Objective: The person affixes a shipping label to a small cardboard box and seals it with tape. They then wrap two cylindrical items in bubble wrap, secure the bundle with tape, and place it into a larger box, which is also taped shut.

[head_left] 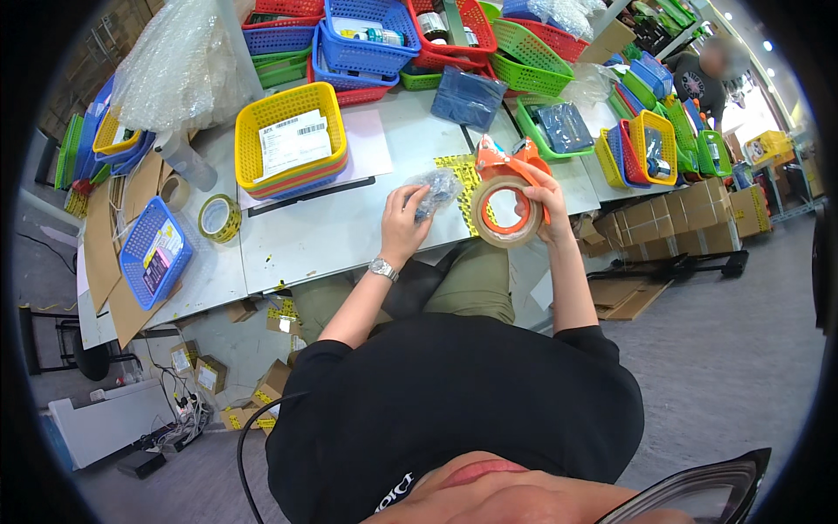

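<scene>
My right hand [546, 205] grips an orange tape dispenser [499, 155] that carries a wide roll of tan tape [481, 212]. My left hand [407, 222], with a metal watch on its wrist, is closed on a small item in clear bubble wrap [439, 190]; the wrap hides what is inside. Both hands are just above the near edge of the white table [323, 246], the wrapped item to the left of the dispenser. Yellow and black printed tape [454, 162] lies on the tabletop behind them.
A yellow basket [246, 168] with paper labels stands left of centre. Further left are a yellow tape roll [219, 217] and a blue basket [131, 262]. Dark blue packages [468, 96] and stacked coloured baskets [367, 54] line the back. Cartons [672, 214] sit at right; a person [703, 83] is beyond.
</scene>
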The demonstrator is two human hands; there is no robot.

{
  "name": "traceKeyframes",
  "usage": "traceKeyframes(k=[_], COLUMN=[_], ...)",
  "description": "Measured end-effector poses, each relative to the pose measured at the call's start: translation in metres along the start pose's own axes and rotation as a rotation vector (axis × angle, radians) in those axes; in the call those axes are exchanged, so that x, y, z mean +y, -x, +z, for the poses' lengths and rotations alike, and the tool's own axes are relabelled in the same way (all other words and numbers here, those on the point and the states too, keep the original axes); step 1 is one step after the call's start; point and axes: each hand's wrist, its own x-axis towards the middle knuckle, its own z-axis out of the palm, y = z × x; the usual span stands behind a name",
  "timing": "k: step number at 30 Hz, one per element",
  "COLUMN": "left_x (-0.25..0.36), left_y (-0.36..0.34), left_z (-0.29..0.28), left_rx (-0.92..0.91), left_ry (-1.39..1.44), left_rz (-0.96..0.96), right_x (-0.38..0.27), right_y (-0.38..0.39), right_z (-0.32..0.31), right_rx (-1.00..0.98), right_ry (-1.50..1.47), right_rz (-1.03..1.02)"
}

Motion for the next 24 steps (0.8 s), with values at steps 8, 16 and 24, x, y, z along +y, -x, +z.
traceKeyframes(k=[8,16,24], left_x=[-0.014,-0.010,-0.011], left_y=[0.016,0.019,-0.009], left_z=[0.005,0.010,0.012], left_rx=[-0.019,0.050,0.116], left_ry=[0.051,0.021,0.279], left_rz=[0.143,0.141,-0.063], right_x=[0.015,0.019,0.023], right_y=[-0.034,-0.040,-0.041], right_z=[0.024,0.066,0.058], right_rx=[0.060,-0.139,-0.165], right_ry=[0.556,1.336,1.410], right_rz=[-0.192,-0.228,-0.150])
